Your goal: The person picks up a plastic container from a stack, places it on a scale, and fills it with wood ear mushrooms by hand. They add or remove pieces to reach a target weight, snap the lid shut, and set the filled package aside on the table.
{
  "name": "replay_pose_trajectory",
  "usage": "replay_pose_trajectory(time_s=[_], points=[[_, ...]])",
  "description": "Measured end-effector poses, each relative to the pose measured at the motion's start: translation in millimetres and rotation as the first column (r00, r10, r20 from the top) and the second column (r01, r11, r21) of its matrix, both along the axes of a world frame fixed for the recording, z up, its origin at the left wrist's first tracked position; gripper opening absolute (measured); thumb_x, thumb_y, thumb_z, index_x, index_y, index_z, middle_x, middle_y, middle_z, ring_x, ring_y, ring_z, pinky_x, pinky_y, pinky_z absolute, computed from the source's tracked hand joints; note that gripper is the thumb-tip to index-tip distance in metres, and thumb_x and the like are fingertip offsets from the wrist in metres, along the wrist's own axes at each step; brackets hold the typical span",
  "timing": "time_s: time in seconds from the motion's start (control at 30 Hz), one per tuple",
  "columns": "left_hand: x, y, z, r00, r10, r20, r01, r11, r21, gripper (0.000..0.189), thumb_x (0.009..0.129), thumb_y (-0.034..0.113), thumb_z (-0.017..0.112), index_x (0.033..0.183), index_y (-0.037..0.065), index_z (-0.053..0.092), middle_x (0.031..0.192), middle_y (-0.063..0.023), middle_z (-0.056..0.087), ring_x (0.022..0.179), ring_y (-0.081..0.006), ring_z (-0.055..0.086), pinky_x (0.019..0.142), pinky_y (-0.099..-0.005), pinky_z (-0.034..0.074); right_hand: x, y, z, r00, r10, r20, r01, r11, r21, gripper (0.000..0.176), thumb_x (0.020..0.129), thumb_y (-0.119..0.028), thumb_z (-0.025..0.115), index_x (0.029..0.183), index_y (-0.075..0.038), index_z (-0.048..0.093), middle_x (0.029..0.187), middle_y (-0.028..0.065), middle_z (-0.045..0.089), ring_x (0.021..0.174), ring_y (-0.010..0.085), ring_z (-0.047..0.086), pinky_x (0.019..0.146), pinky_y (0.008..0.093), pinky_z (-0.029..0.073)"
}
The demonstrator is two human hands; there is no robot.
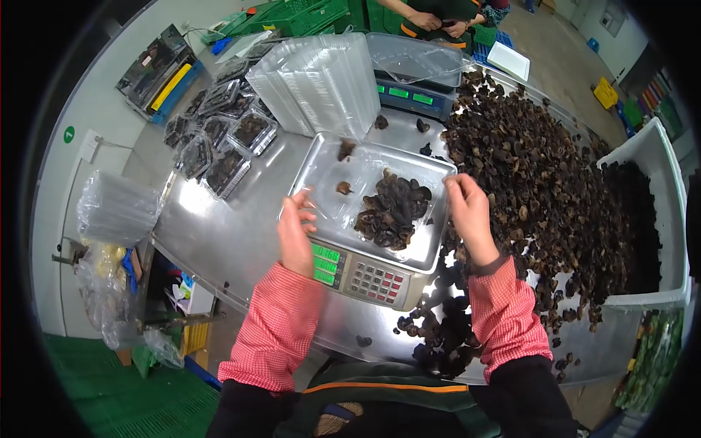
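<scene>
Packing room with a stainless-steel bench (219, 233) running from lower left to upper right of the frame, and green crates (307, 14) at the top edge. At centre a weighing scale (365, 277) carries a clear tray (328, 171), open side up. Its long axis lies roughly left to right across the frame, dipping slightly toward the right, and its short sides face the two hands. A heap of dark dried fungus (394, 208) sits in the right half of the tray, with a few loose pieces in the left half.

The left hand (296, 233) reaches up from the lower centre, forearm in a red checked sleeve (281, 328). Its fingers are curled at the tray's left rim; blur hides whether they grip it. The right hand (467, 215) is raised at the tray's right rim, wrist bent, fingers drawn together at the upper right corner; whether they pinch anything cannot be told.

To the right lies a loose fungus pile (555, 182), bordered by a white bin (668, 182). A stack of empty trays (321, 80) and filled trays (226, 139) occupy the upper left. A second scale (409, 95) stands at upper centre.
</scene>
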State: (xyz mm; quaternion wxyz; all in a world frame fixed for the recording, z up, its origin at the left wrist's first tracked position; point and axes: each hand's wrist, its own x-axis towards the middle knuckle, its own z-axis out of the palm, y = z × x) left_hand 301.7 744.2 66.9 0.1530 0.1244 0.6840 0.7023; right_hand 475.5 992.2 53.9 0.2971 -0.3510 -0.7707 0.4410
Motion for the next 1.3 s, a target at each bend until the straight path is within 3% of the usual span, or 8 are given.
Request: replay_pose_trajectory(time_s=[0.2,0.4,0.57,0.67,0.87,1.03,1.17,1.3], points=[[75,26,-2,0.442,-0.46,-0.77,0.112,0.88,-0.461,0.025,0.082,0.01,0.07,0.106,0.006,0.07,0.098,-0.0096,0.056,0.087,-0.0228,0.055,0.08,-0.0341,0.047,-30,34,-24,0.996,0.056,0.069,-0.05,0.995,-0.084,0.043,0.103,-0.036,0.045,0.109,0.003,0.061,0.083,0.0202,0.065,0.071,0.0296,0.067,0.066,0.039,0.054],[86,19,-21,0.649,-0.39,-0.654,0.042,0.876,-0.48,0.045,0.077,0.005,0.077,0.12,0.007,0.062,0.098,-0.0107,0.055,0.08,-0.0246,0.058,0.072,-0.0355,0.05,-18,17,-21,0.987,0.136,-0.08,-0.157,0.801,-0.578,0.026,0.101,-0.022,0.052,0.11,0.001,0.059,0.076,0.0078,0.061,0.057,0.0166,0.063,0.052,0.0295,0.057],[71,9,-30,0.974,-0.224,-0.032,0.184,0.867,-0.464,0.088,0.08,0.008,0.078,0.153,0.01,0.03,0.107,-0.0096,0.056,0.084,-0.0132,0.061,0.072,-0.0296,0.052,-4,-1,-20,0.984,0.104,-0.144,-0.176,0.685,-0.707,0.028,0.103,-0.018,0.051,0.122,0.002,0.053,0.088,0.0103,0.06,0.065,0.0167,0.065,0.057,0.0306,0.059],[74,8,-15,0.93,-0.245,-0.276,0.057,0.834,-0.548,0.088,0.077,0.01,0.08,0.152,0.008,0.033,0.119,-0.0144,0.052,0.102,-0.0215,0.06,0.087,-0.0345,0.052,0,-9,-15,0.987,0.117,-0.106,-0.158,0.734,-0.661,0.03,0.103,-0.02,0.051,0.123,0.002,0.052,0.088,0.0103,0.06,0.064,0.0166,0.064,0.056,0.0305,0.059],[54,13,15,0.572,-0.449,-0.686,-0.038,0.822,-0.569,0.085,0.074,0.023,0.082,0.147,0.008,0.041,0.138,-0.0198,0.043,0.125,-0.0377,0.047,0.107,-0.0443,0.04,9,-6,-15,1.0,0.026,-0.006,-0.027,0.939,-0.342,0.028,0.1,-0.025,0.055,0.116,-0.002,0.059,0.083,0.0092,0.062,0.068,0.0179,0.064,0.059,0.0331,0.053],[1,31,5,0.758,-0.249,-0.603,0.064,0.948,-0.31,0.073,0.088,0.029,0.072,0.148,0.006,0.038,0.134,-0.0235,0.05,0.127,-0.0383,0.047,0.108,-0.0463,0.038,0,-12,0,0.994,0.071,0.078,-0.084,0.981,0.177,0.017,0.092,-0.019,0.063,0.099,-0.004,0.068,0.088,0.0115,0.063,0.079,0.0285,0.064,0.072,0.0377,0.05],[-32,42,-9,0.992,0.001,-0.123,0.008,0.998,0.069,0.064,0.095,0.022,0.063,0.15,0.006,0.034,0.131,-0.0188,0.052,0.125,-0.0297,0.049,0.105,-0.0439,0.041,-35,-17,17,0.97,0.154,0.189,-0.226,0.864,0.451,0.013,0.088,-0.018,0.069,0.098,-0.01,0.07,0.091,0.0107,0.06,0.089,0.0316,0.062,0.076,0.0413,0.051],[-23,43,-15,0.837,0.063,-0.543,-0.185,0.967,-0.172,0.054,0.091,0.012,0.066,0.141,0.005,0.048,0.118,-0.0161,0.057,0.113,-0.0298,0.056,0.099,-0.0404,0.045,-61,-26,16,0.919,0.193,0.345,-0.38,0.674,0.634,0.021,0.08,-0.015,0.073,0.101,-0.01,0.069,0.096,0.0096,0.06,0.09,0.0302,0.058,0.076,0.0423,0.047]])
